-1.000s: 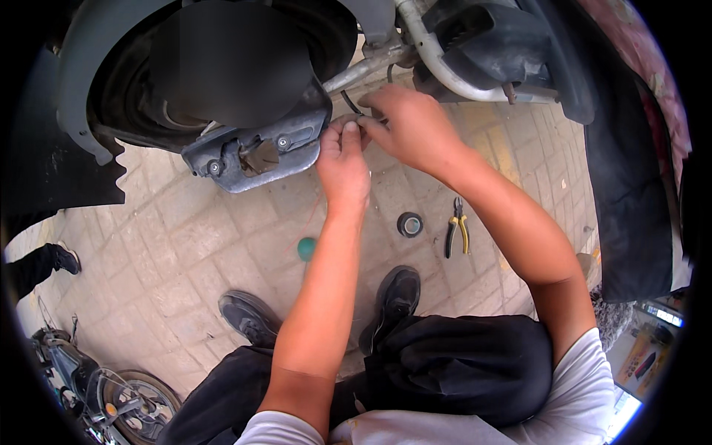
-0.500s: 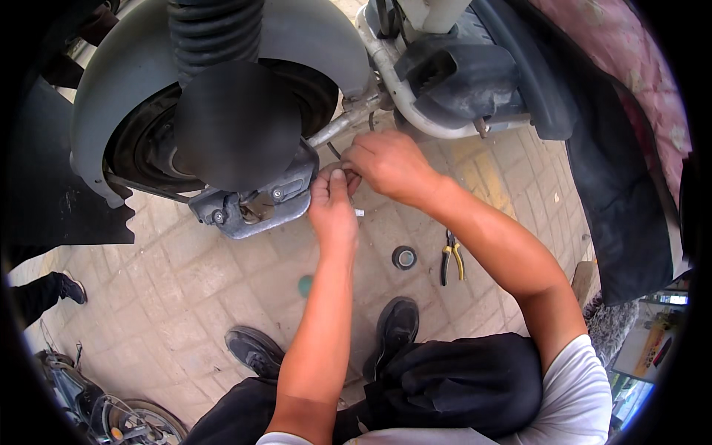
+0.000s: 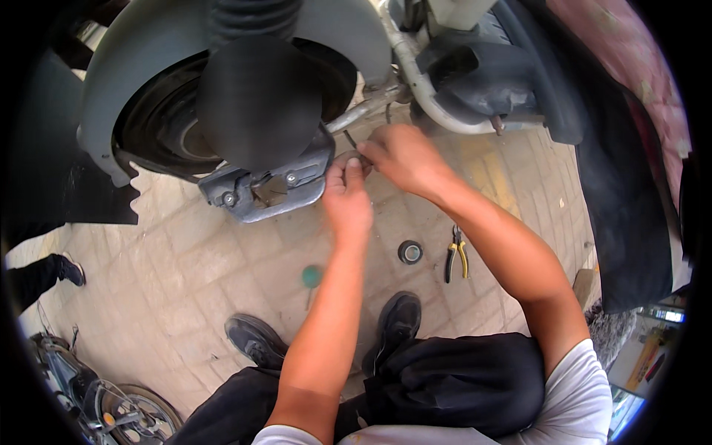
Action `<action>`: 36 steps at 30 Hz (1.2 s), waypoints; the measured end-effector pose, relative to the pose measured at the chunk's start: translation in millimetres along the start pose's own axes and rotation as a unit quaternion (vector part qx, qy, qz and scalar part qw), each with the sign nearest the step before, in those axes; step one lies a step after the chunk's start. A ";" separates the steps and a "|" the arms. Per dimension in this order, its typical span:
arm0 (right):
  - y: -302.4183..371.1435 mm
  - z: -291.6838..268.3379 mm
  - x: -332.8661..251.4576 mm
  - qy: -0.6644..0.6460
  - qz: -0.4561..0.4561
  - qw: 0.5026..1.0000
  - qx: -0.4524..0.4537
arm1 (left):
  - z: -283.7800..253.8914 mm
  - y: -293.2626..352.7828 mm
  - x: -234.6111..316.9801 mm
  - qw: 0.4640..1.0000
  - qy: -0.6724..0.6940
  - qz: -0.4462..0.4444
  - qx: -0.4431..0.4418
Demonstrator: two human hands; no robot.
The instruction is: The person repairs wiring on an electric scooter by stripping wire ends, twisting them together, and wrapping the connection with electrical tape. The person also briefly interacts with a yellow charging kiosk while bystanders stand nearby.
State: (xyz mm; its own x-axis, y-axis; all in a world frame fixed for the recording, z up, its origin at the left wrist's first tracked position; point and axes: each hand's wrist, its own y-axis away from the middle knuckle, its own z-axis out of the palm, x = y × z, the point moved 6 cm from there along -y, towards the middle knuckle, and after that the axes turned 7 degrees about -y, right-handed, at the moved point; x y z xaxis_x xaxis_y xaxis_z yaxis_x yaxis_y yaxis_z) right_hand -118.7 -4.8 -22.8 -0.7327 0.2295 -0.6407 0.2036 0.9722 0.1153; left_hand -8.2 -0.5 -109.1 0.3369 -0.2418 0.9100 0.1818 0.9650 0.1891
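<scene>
Beside the grey metal bracket, left hand and right hand pinch a small fitting (unidentifiable); work unfinished, yellow-handled pliers lying unused.

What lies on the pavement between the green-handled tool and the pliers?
In the head view, a small black roll of tape lies between the green-handled tool and the pliers, closer to the pliers.

A small dull-metal part sits pinched between fingertips, blurred, its shape unclear; it lies just right of the grey metal bracket; a thin dark wire slants just above it.
</scene>
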 end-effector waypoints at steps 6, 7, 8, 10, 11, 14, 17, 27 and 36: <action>10.7 -13.7 -29.0 0.174 -0.284 0.942 0.033 | 0.7 -1.0 -5.5 0.998 0.046 -0.037 -0.004; 9.7 -12.5 -29.9 0.173 -0.303 0.937 0.020 | 1.2 -0.8 -5.6 0.998 0.050 -0.044 -0.004; 9.3 -11.1 -31.3 0.171 -0.320 0.932 0.006 | 0.4 -0.8 -5.5 0.998 0.051 -0.049 0.000; 6.5 -9.0 -34.2 0.179 -0.326 0.928 -0.002 | -1.7 -1.2 -5.0 0.997 0.051 -0.059 0.008; 5.7 -7.2 -35.7 0.182 -0.330 0.926 -0.007 | -2.4 -1.3 -4.2 0.997 0.053 -0.060 0.010; 4.1 -6.7 -31.0 0.149 -0.298 0.943 -0.004 | -0.4 -1.0 -3.2 0.997 0.054 -0.058 0.002; 2.5 -4.8 -20.6 0.056 -0.174 0.982 0.046 | -0.6 0.0 -0.9 0.998 0.036 -0.048 -0.007; 7.7 -11.2 -12.3 0.037 -0.047 0.997 0.047 | -3.6 1.1 -9.6 0.996 0.066 -0.066 0.015; 19.2 3.7 -26.0 0.182 -0.284 0.939 0.073 | -0.3 2.5 -3.8 0.993 0.090 -0.072 0.000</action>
State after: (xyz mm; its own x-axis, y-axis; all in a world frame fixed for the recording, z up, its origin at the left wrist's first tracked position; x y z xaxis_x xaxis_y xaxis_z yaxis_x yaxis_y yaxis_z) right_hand -93.3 7.7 -6.7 -0.9181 -0.2968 -0.2626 -0.2190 0.9322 -0.2882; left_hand -8.7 2.9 -112.2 0.4669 -0.3924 0.7925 0.2408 0.9187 0.3130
